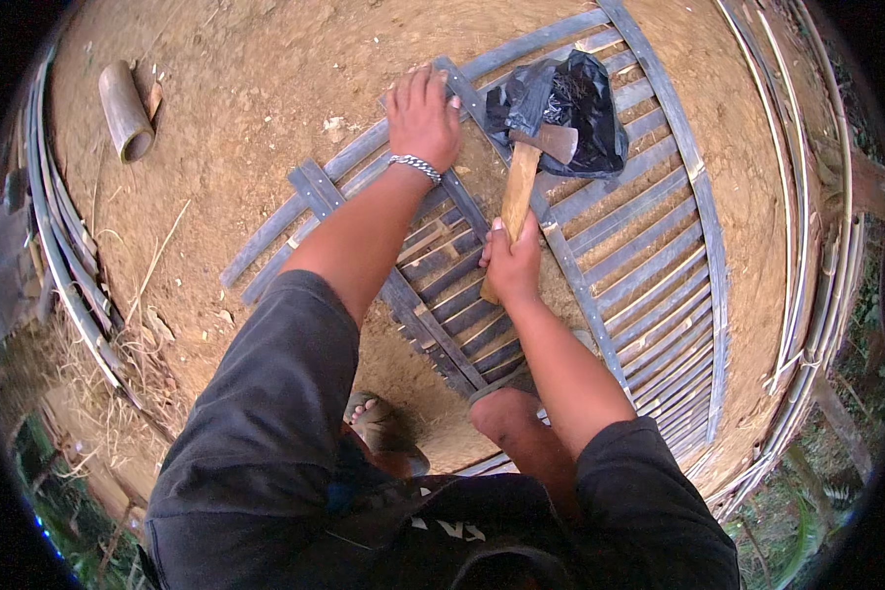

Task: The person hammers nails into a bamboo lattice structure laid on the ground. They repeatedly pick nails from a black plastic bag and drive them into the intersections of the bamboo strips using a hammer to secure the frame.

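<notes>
My right hand (514,258) is wrapped round the wooden handle of a hatchet (524,187). The hatchet's dark metal head lies over the edge of a black plastic bag (600,123) with thin dark nails in it. Beyond and to the left, my left hand (423,116), with a chain bracelet at its wrist, lies with fingers stretched over the slats of a smaller frame (418,305). The bag rests on a larger slatted panel (649,236) of dark grey strips, with nail heads along its crosspieces.
A short bamboo tube (126,111) lies on the dirt at the far left. Long bundled strips curve along the left (57,236) and right (836,265) sides. Dry straw lies near the left bundle. My sandalled foot (379,421) is close to the smaller frame.
</notes>
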A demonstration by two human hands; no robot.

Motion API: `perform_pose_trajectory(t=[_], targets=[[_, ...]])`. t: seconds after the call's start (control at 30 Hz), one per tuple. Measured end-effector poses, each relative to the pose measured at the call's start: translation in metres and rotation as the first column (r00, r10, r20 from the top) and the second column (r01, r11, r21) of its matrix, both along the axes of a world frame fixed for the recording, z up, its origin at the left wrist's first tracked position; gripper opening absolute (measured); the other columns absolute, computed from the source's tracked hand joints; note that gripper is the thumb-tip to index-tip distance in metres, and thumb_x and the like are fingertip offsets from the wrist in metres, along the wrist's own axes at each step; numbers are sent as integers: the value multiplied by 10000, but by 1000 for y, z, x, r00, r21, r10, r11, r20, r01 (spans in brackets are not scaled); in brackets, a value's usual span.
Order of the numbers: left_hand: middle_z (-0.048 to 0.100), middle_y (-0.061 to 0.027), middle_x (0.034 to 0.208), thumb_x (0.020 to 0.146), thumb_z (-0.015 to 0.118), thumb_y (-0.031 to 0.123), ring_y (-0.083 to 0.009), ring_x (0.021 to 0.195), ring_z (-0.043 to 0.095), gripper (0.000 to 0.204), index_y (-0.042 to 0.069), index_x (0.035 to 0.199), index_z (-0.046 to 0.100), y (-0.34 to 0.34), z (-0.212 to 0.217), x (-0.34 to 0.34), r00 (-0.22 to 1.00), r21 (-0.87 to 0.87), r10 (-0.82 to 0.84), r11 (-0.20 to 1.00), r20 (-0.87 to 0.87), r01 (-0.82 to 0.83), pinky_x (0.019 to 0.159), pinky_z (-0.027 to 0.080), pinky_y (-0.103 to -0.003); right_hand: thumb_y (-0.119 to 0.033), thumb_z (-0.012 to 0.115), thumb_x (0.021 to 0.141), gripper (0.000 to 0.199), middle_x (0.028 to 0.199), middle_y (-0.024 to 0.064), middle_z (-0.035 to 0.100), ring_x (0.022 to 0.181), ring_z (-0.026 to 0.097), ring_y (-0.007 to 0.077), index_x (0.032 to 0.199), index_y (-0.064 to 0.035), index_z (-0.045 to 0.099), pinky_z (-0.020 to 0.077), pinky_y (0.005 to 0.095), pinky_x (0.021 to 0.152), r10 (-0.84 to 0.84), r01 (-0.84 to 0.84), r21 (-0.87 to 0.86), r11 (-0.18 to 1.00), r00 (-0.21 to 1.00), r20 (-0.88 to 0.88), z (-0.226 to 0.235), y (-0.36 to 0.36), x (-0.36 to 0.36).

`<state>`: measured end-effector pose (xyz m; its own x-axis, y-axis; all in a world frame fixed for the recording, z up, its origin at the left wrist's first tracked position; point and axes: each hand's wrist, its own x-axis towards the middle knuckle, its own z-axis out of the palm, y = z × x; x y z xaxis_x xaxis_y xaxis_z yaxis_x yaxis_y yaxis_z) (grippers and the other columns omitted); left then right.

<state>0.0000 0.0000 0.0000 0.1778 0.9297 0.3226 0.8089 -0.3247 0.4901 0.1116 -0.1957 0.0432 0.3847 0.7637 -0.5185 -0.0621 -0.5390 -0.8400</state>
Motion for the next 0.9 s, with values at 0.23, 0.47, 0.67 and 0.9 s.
perform_pose_trajectory(t=[0.23, 0.47, 0.67, 0.9], targets=[[497, -160, 1497, 965, 601, 251, -350, 1430, 413, 426, 138, 1375, 571, 9, 12, 8, 990, -46, -39, 998, -134, 33, 1218, 215, -588, -204, 583, 1021, 488, 994, 218, 676, 796, 688, 366, 1441, -17, 418, 549, 443, 702, 250, -261, 0, 965, 927, 279, -8, -12, 12], [470, -152, 1525, 964, 586, 225, -330, 1463, 389, 424, 165, 1383, 568, -4, 7, 2, 988, -122, -64, 991, -144, 47, 1225, 194, -608, -224, 535, 1039, 508, 1293, 339, 596, 1182, 604, 509, 1447, 59, 428, 494, 508, 987, 591, -604, -127, 787, 680, 434, 36, -44, 37], [461, -143, 1537, 962, 578, 228, -319, 1452, 402, 429, 169, 1387, 567, 0, 6, 5, 989, -127, -67, 991, -134, 49, 1224, 199, -611, -173, 565, 1005, 517, 1327, 307, 591, 1167, 611, 492, 1474, -3, 430, 515, 506, 963, 571, -651, -90, 754, 581, 580, 32, -52, 52], [472, -135, 1526, 968, 574, 234, -316, 1446, 407, 412, 165, 1374, 575, 0, 3, 1, 991, -105, -62, 993, -122, 49, 1221, 208, -618, -150, 565, 997, 516, 1323, 271, 603, 1114, 638, 474, 1484, -35, 438, 526, 510, 931, 635, -688, -169, 706, 510, 580, 29, -48, 63]])
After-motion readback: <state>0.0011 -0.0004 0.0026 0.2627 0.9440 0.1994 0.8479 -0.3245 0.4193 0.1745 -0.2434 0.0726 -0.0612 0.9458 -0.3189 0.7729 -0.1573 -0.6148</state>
